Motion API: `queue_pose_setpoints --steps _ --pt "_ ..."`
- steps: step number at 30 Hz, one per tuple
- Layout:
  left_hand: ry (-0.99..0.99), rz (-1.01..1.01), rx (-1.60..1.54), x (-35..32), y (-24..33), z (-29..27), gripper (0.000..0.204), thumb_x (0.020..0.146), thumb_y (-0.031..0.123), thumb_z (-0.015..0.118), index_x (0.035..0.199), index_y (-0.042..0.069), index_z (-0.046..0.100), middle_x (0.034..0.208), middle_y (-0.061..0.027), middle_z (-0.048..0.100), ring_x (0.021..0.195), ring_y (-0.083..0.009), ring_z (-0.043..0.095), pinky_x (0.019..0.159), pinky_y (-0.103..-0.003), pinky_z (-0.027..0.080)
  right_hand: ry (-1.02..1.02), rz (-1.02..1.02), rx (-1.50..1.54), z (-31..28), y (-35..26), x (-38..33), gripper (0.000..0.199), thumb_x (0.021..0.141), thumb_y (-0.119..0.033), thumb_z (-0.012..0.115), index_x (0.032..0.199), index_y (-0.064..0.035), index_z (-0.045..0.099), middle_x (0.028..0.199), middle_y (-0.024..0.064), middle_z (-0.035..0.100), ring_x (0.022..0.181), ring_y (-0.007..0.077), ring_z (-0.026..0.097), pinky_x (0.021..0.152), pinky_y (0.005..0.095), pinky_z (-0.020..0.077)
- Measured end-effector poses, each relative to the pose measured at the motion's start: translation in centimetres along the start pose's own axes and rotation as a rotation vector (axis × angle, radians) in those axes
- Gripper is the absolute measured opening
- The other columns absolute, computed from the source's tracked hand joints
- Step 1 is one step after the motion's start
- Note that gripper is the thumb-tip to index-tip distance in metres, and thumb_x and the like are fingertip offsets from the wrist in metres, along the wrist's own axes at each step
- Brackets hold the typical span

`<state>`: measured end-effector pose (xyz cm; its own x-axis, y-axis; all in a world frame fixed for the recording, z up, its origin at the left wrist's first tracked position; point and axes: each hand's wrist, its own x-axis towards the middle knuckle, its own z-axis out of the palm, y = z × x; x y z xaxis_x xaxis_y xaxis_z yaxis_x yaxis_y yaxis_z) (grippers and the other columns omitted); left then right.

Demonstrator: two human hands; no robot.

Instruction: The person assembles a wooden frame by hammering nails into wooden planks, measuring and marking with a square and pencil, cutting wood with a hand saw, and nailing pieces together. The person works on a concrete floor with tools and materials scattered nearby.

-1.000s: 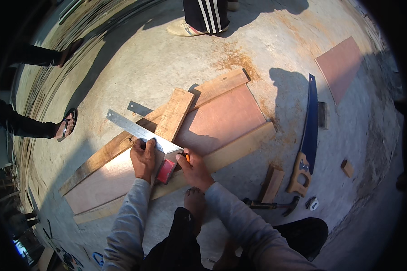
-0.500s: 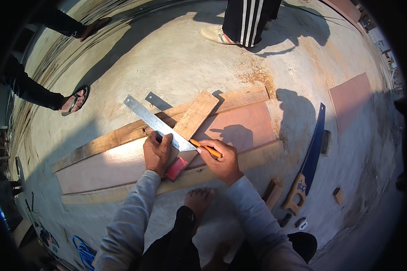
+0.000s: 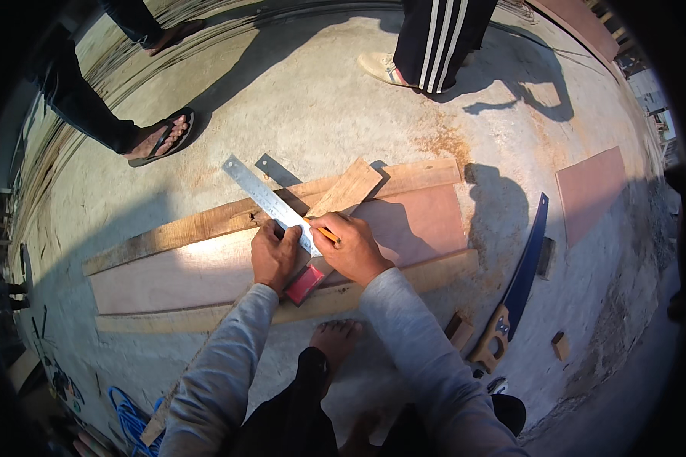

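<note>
My left hand is closed on a try square, thumb and fingers at its steel blade. The square's red-faced stock lies just beside that hand. Between the fingers of my right hand is an orange pencil, its tip hidden near the blade's edge. Under the square, a short wooden board lies slantwise across a long wooden strip and a reddish plywood panel. A second long strip runs along the panel's near edge.
To the right lie a handsaw, a small wood block and a plywood piece. Blue hose is coiled at lower left. Two people stand beyond, one in a sandal, the other in a pale shoe.
My right hand has moved the pencil up and left along the blade, closer to my left hand. The left hand keeps its hold on the square. The whole view has shifted slightly.
</note>
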<state>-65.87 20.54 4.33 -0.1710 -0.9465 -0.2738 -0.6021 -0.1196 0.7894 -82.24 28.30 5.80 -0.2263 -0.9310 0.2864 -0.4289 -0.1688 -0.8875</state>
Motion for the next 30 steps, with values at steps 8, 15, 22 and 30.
queue_pose_setpoints --steps 8,15,22,30 --pt "-0.007 -0.035 -0.095 0.0 -0.6 0.3 0.034 0.084 0.025 0.072 0.094 -0.007 0.065 0.084 -0.0207 0.070 0.074 -0.0286 0.068 0.071 -0.038 0.052 -0.061 0.060 0.011 -1.5 -1.4 0.8 0.011 0.085 -0.004 0.072 0.094 -0.0003 0.066 0.083 0.0188 0.071 0.076 0.0336 0.072 0.064 0.0379 0.0555" --pt "0.018 0.007 -0.075 -0.1 -1.2 0.5 0.032 0.084 0.024 0.071 0.092 -0.006 0.065 0.081 -0.0178 0.070 0.072 -0.0257 0.065 0.071 -0.038 0.051 -0.469 0.330 -0.414 -4.4 -2.0 -1.5 0.018 0.091 -0.015 0.062 0.083 0.0010 0.065 0.092 0.0208 0.071 0.085 0.0388 0.069 0.075 0.0468 0.0531" --pt "0.038 0.059 -0.053 -0.2 -1.0 0.4 0.032 0.086 0.025 0.070 0.092 -0.006 0.064 0.081 -0.0167 0.068 0.074 -0.0224 0.063 0.071 -0.037 0.051 -0.219 0.716 0.219 -0.3 -0.6 -4.6 0.039 0.103 -0.029 0.056 0.127 0.0013 0.058 0.068 0.0062 0.057 0.062 0.0155 0.059 0.059 0.0335 0.0481" --pt "0.003 0.339 0.169 -2.2 -0.3 0.0 0.056 0.075 0.031 0.082 0.116 0.000 0.062 0.114 -0.0193 0.065 0.104 -0.0358 0.065 0.090 -0.041 0.052 0.436 0.679 0.660 -11.7 0.3 -13.7 0.030 0.104 -0.028 0.054 0.119 -0.0034 0.062 0.067 -0.0013 0.053 0.051 0.0053 0.045 0.047 0.0230 0.0375"
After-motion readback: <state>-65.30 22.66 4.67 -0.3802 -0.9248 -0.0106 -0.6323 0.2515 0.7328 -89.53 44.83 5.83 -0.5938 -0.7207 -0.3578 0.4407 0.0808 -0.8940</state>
